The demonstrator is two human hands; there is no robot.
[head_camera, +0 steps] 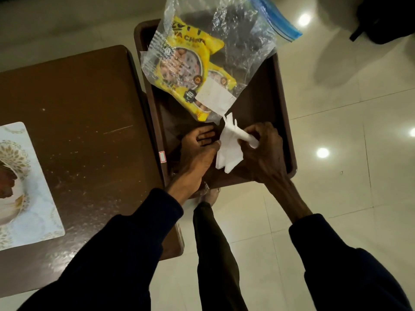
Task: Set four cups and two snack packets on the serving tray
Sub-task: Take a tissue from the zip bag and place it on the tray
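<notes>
Two yellow snack packets (pixel 179 70) lie inside a clear zip bag (pixel 242 30) with a blue seal. The bag rests in a dark brown rimmed container (pixel 285 108) standing on the floor beside the table. Below the bag, my right hand (pixel 265 151) is closed around a bunch of crumpled white paper (pixel 229 151). My left hand (pixel 197 151) holds the paper's left edge with the thumb, fingers stretched out. A white tray (pixel 33 198) with a gold floral print lies on the table at far left. No cups show.
The brown table (pixel 85 120) fills the left side, its right edge against the container. Pale glossy floor tiles (pixel 336 176) lie to the right. My leg and foot (pixel 211 221) stand below the container. A dark object (pixel 386 19) sits at top right.
</notes>
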